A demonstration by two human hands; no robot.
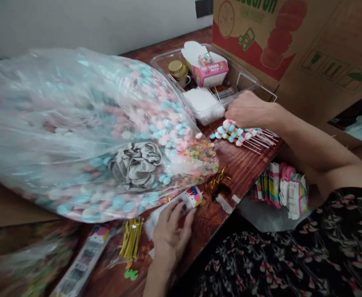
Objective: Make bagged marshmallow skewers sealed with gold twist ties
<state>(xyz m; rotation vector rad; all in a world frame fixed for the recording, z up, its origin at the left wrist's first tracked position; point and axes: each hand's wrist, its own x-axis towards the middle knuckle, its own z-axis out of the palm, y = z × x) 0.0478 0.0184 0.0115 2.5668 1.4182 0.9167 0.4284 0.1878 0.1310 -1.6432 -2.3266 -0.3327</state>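
Observation:
My left hand (173,227) rests on a printed clear packet (193,197) near the table's front edge, its fingers apart and lying over the packet. Farther right, my right hand (245,108) is closed beside a plastic box of white sticks (204,105); what its fingers hold, if anything, is hidden. Just below it, several candy skewers (238,134) in pink, blue and white lie in a pile with their white sticks pointing right. A huge clear bag of pastel candies (106,123) fills the left, with a grey crumpled cloth (137,164) on it.
A clear tray (162,61) with a pink box (212,73) and a gold-lidded jar (177,70) stands at the back. Behind it rises a large carton (304,53). Yellow ties (131,239) lie front left; gold tinsel (219,180) lies mid-table. Folded packages (292,189) sit below the edge.

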